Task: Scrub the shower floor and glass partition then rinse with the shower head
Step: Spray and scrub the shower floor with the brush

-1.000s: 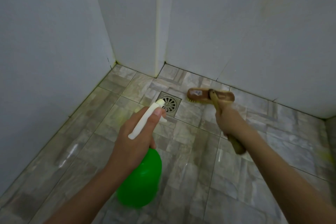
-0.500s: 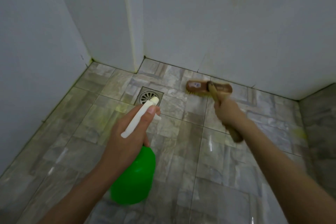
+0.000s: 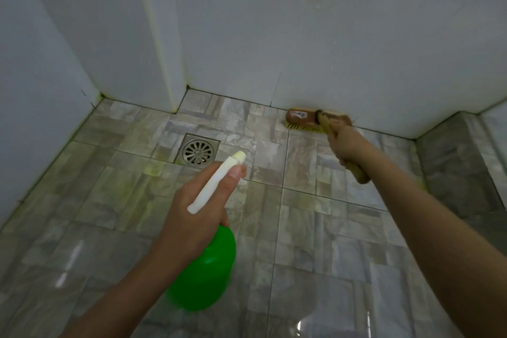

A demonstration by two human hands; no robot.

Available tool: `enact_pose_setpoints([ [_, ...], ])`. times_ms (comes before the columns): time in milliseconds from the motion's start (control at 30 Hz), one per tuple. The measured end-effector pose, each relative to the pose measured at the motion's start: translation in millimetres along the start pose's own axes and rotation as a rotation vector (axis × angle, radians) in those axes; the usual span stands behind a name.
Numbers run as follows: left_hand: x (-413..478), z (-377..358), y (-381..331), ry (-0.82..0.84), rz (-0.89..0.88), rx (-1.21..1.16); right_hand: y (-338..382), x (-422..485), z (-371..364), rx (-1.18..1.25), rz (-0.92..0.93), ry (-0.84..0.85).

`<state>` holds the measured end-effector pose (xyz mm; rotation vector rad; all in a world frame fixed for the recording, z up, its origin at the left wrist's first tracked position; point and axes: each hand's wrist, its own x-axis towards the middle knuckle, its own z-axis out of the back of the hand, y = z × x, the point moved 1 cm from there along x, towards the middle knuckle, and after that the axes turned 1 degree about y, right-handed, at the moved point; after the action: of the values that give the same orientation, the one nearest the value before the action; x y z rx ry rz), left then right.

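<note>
My left hand [image 3: 196,217] grips a green spray bottle [image 3: 204,274] by its white trigger head, nozzle pointing toward the floor drain [image 3: 198,151]. My right hand [image 3: 347,145] grips the wooden handle of a scrub brush [image 3: 306,118]. The brush's brown head with yellow bristles rests on the wet grey tiled shower floor [image 3: 315,228], pressed right against the base of the white back wall. Yellowish cleaner stains show on the floor tiles left of the drain.
White tiled walls [image 3: 329,35] enclose the floor at the back and left, with a protruding corner column [image 3: 162,49]. A raised tiled ledge [image 3: 455,162] runs along the right. No glass partition or shower head is in view.
The brush has moved away from beside the drain to the right and back, up against the wall's base. The view has shifted right. My left hand keeps its hold on the bottle.
</note>
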<state>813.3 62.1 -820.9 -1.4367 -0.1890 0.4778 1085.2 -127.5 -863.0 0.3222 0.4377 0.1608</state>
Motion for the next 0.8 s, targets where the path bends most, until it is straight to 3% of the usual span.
enact_pose_setpoints([
  [133, 5.5, -7.2, 0.9, 0.024, -0.013, -0.006, -26.9, -61.8, -14.3, 0.037, -0.041, 0.056],
  [333, 10.1, -19.0, 4.6, 0.059, -0.035, 0.014, -47.6, 0.5, 18.0, -0.004, -0.074, -0.076],
  [500, 18.0, -25.6, 5.0, 0.082, -0.039, 0.007, -81.0, -74.6, -13.7, -0.005, -0.055, -0.055],
  [667, 18.0, -39.9, 2.3, 0.068, -0.033, -0.008, -95.3, 8.0, 32.0, -0.034, -0.167, -0.111],
  [800, 18.6, -47.7, -0.6, 0.096, -0.022, 0.004, -106.5, -42.6, 9.7, -0.03, -0.159, -0.144],
])
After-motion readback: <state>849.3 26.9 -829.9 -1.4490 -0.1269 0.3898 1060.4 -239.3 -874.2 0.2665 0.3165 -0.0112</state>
